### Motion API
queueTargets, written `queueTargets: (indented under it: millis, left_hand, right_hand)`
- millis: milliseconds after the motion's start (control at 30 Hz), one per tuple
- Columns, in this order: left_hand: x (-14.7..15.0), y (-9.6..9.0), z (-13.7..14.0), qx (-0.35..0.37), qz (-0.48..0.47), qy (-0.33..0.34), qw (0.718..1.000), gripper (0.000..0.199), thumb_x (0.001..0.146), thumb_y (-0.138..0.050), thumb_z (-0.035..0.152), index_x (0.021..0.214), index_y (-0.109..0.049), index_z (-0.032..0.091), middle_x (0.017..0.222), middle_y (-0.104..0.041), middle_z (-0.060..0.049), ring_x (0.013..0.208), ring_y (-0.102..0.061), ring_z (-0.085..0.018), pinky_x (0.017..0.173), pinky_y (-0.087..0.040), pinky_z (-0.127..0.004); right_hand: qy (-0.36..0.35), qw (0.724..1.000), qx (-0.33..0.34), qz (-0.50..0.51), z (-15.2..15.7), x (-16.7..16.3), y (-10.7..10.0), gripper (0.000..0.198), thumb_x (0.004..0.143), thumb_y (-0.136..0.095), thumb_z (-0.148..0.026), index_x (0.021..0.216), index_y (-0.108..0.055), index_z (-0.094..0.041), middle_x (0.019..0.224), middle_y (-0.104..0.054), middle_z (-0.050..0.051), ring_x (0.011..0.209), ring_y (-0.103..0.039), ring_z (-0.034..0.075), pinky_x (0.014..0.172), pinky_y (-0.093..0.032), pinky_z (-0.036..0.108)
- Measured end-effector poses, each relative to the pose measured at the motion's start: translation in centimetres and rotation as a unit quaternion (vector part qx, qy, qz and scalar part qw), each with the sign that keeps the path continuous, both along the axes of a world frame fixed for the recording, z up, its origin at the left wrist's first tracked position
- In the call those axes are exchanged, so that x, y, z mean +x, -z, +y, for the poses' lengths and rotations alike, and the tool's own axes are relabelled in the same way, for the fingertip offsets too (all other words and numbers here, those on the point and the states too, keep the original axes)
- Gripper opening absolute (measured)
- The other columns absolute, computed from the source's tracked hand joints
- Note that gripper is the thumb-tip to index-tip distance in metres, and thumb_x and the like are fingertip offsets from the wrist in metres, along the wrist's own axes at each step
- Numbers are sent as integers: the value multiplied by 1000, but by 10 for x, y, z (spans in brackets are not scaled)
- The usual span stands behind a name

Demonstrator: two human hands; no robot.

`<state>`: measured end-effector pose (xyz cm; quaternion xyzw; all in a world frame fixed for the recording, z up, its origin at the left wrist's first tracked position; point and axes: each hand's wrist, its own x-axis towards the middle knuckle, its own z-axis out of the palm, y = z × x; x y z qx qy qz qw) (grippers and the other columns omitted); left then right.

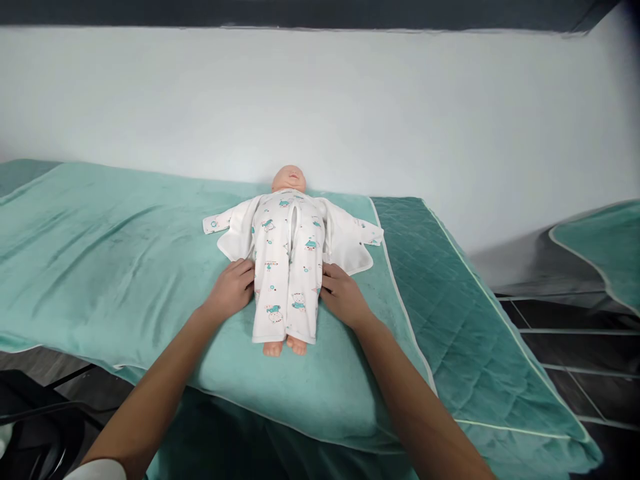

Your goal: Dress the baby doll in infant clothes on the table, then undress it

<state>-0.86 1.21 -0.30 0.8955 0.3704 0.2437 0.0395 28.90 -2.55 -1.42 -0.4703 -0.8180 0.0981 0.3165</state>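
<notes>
A baby doll (289,179) lies on its back on a green velvety cover, its head toward the wall and its bare feet toward me. White printed baby trousers (306,297) cover its front from the chest to the ankles. Under them a white baby jacket (345,243) is spread open, both sleeves stretched out sideways. My left hand (233,287) is closed at the left edge of the trousers, fingers curled in against the cloth. At the right edge my right hand (345,293) does the same. Some fingertips of both hands are hidden by the cloth.
The green cover (125,267) extends far to the left. A darker quilted cover (450,320) lies on the right. Behind the bed rises a white wall (320,100). Metal bars (570,331) show at the right, and a black object (40,420) stands at the lower left.
</notes>
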Motion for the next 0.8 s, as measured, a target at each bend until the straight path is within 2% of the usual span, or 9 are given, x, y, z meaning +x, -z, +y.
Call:
queueTargets:
  millis: [233, 400, 500, 600, 700, 800]
  left_hand:
    - [0, 1, 2, -19, 8, -13, 1000, 19, 91, -50, 18, 79, -64, 21, 88, -63, -9, 87, -55, -25, 79, -45, -40]
    - [-5, -1, 9, -51, -86, -58, 993, 22, 97, -47, 25, 85, -64, 20, 89, -67, -7, 88, -58, -23, 84, -47, -39]
    - [-13, 0, 23, -58, -144, -156, 976, 23, 98, -47, 32, 91, -65, 21, 92, -67, -8, 92, -60, -24, 86, -48, -39]
    - [-22, 4, 40, -29, -134, -274, 952, 23, 96, -49, 33, 100, -66, 19, 103, -67, -13, 102, -60, -29, 93, -48, -44]
    - [-28, 7, 56, -26, -91, -367, 926, 31, 93, -55, 40, 111, -64, 17, 122, -63, -20, 117, -55, -39, 98, -45, -56]
    - [-30, 8, 67, -42, -72, -406, 910, 38, 90, -60, 48, 112, -62, 17, 130, -59, -23, 123, -51, -45, 99, -42, -63]
  right_hand:
    - [3, 1000, 11, -7, -11, 0, -1, 26, 92, -49, -9, 81, -69, -22, 89, -65, 7, 87, -57, 23, 80, -50, 39]
    - [22, 994, -10, 110, -15, 3, -4, 19, 98, -52, -21, 89, -69, -22, 96, -68, 7, 92, -63, 21, 84, -53, 38]
    - [88, 981, -13, 175, -10, 12, -6, 17, 99, -53, -27, 96, -69, -23, 99, -69, 7, 94, -65, 21, 87, -53, 38]
    - [151, 973, 0, 174, 2, 29, -5, 19, 98, -53, -32, 98, -69, -22, 99, -69, 7, 92, -65, 22, 85, -53, 38]
    - [240, 964, 22, 115, 17, 49, 0, 23, 95, -54, -35, 102, -70, -19, 106, -69, 12, 100, -64, 26, 93, -51, 44]
    - [369, 929, -4, 16, 27, 63, 2, 37, 92, -56, -41, 113, -69, -13, 117, -66, 22, 112, -60, 35, 98, -47, 52]
